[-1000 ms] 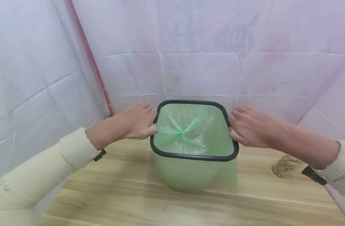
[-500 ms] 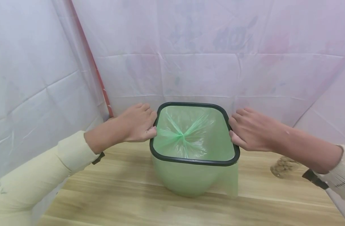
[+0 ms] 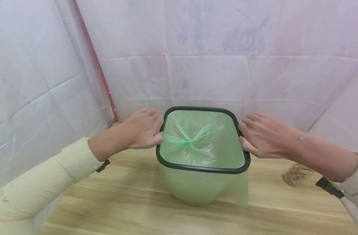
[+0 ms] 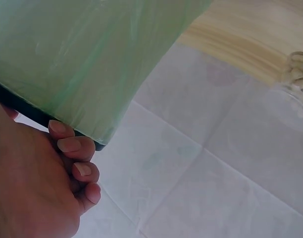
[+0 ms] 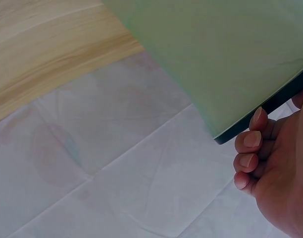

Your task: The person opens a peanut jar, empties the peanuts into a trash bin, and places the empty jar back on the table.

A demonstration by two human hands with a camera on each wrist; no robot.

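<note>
Head view: square bin (image 3: 196, 187) centre frame on pale wood-grain table (image 3: 138, 209), glossy black rim (image 3: 202, 169), crinkly translucent green liner (image 3: 196, 143). Left hand (image 3: 142, 129) and right hand (image 3: 262, 135) curl fingers under rim sides. Sleeve lettering (image 3: 3, 197) unreadable.

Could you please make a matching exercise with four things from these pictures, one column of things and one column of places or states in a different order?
Things:
1. left hand
2. right hand
3. green bag
4. glass jar

Places or states:
A. lines the bin, gathered into a knot at the middle
B. stands on the wooden table, at the right
C. grips the black rim on its right side
D. grips the black rim on its left side

Pairs: 1-D, 2-C, 3-A, 4-B
</note>
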